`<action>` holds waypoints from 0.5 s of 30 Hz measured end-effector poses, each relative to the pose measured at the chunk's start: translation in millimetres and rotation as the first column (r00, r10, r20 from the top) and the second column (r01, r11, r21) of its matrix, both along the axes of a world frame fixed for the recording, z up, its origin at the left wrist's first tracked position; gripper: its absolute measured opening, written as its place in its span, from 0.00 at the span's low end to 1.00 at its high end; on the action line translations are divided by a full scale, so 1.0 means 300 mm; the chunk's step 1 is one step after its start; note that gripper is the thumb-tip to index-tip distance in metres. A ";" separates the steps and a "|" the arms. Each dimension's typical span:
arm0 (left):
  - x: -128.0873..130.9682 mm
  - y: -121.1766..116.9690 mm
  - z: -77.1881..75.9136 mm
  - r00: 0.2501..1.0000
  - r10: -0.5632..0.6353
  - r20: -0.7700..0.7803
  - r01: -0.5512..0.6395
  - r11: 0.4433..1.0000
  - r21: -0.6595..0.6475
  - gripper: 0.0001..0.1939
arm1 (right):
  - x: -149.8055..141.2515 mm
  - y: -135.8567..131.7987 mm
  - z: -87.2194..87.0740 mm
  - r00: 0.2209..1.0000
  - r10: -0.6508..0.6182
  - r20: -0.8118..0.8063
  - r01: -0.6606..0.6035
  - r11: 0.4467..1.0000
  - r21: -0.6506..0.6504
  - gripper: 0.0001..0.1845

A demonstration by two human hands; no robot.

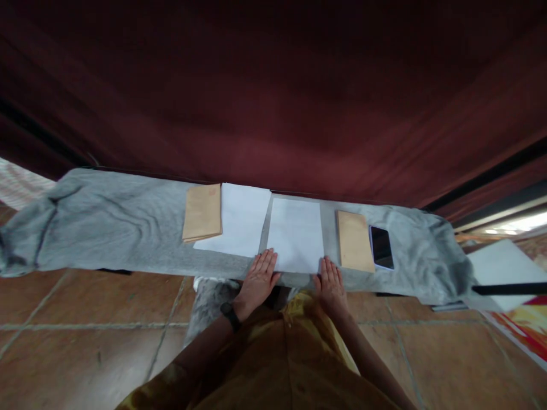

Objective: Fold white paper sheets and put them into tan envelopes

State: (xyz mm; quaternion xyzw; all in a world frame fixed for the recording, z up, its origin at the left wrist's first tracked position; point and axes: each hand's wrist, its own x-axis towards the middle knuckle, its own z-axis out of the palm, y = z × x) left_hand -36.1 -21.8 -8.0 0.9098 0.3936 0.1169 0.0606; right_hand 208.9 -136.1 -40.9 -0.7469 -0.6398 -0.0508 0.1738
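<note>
A white sheet of paper [296, 233] lies flat before me on the grey cloth [128, 228]. My left hand [260, 279] rests flat at its lower left corner, fingers stretched out. At the lower right corner my right hand [331, 286] lies flat too, fingertips by the paper's edge. Neither hand grips anything. Left of this sheet is more white paper [243, 219], slightly turned, its upper left side next to a stack of brown envelopes [202, 212]. Another brown paper stack [355, 241] sits to the right of my right hand.
A phone [382, 247] with a dark screen lies beside the right brown stack. Dark red fabric [273, 102] rises behind the narrow cloth-covered surface. White paper or board [504, 267] and a colourful printed item [527, 327] are at the far right. Tiled floor [106, 353] shows below.
</note>
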 end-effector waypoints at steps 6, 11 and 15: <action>0.023 0.018 0.027 0.983 -0.116 -0.140 0.110 0.993 -0.052 0.24 | 0.018 0.018 0.028 0.997 0.045 -0.069 -0.049 0.997 -0.056 0.31; 0.054 0.023 0.040 0.960 -0.145 -0.238 0.138 0.989 -0.046 0.30 | 0.010 0.023 0.027 0.996 0.073 -0.045 -0.075 0.995 -0.060 0.28; 0.049 0.031 0.053 0.969 -0.144 -0.200 0.137 0.989 -0.049 0.32 | 0.008 0.016 0.017 0.996 0.079 -0.037 -0.081 0.996 -0.042 0.29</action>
